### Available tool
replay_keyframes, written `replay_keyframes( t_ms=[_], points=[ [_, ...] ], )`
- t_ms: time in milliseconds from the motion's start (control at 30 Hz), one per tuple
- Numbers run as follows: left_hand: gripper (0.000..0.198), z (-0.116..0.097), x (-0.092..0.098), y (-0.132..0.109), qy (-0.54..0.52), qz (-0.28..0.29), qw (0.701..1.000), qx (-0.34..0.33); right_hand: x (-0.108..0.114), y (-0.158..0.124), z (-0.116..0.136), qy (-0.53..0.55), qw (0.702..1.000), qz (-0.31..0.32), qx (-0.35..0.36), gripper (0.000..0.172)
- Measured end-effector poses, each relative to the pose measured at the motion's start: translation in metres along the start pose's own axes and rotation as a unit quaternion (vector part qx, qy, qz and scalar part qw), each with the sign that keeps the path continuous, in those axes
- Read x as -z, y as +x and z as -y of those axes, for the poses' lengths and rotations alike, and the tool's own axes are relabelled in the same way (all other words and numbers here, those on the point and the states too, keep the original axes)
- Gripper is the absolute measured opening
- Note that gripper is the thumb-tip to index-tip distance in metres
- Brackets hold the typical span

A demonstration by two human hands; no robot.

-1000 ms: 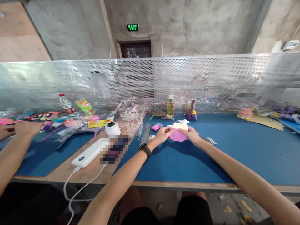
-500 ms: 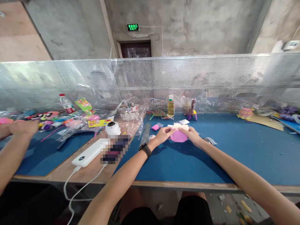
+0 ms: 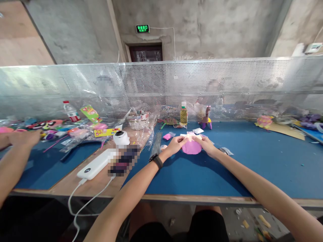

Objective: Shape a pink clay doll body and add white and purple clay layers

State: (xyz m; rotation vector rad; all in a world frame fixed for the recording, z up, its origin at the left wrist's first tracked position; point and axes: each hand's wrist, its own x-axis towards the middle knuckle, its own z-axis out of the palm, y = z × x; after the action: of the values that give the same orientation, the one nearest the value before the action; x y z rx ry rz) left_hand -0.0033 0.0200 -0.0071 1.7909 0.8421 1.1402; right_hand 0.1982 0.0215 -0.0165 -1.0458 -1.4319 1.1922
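Observation:
A pink lump of clay [image 3: 191, 148] with a pale cream piece [image 3: 191, 136] on top rests on the blue table mat [image 3: 227, 168]. My left hand [image 3: 176, 145] grips its left side with fingers pinched at the top edge. My right hand [image 3: 205, 144] grips the right side the same way. A black band sits on my left wrist [image 3: 157, 161].
A white power bank [image 3: 94, 164] with a cable, a white tape roll [image 3: 121, 137], a basket [image 3: 138, 122], a yellow bottle [image 3: 183, 114] and a purple clay figure [image 3: 207, 119] stand nearby. Another person's arms [image 3: 15, 151] work at the left. A perforated metal screen [image 3: 227, 84] backs the table.
The cream piece on top has shrunk under my fingers and sits lower on the pink lump. The other person's hand at the left has shifted slightly.

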Motion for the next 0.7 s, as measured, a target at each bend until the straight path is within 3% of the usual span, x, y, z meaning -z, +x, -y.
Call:
replay_keyframes(
  t_ms=[267, 700],
  points=[
    [0.044, 0.0061, 0.0014, 0.0023, 0.002, -0.001, 1.000, -0.010, 0.0028, 0.0038, -0.0103, 0.025, 0.999, 0.024, -0.017, 0.044],
    [0.043, -0.0002, -0.0014, -0.0005, -0.021, 0.002, 1.000, 0.018, 0.0015, 0.0015, -0.0046, 0.004, 1.000, -0.001, 0.001, 0.048]
  ],
)
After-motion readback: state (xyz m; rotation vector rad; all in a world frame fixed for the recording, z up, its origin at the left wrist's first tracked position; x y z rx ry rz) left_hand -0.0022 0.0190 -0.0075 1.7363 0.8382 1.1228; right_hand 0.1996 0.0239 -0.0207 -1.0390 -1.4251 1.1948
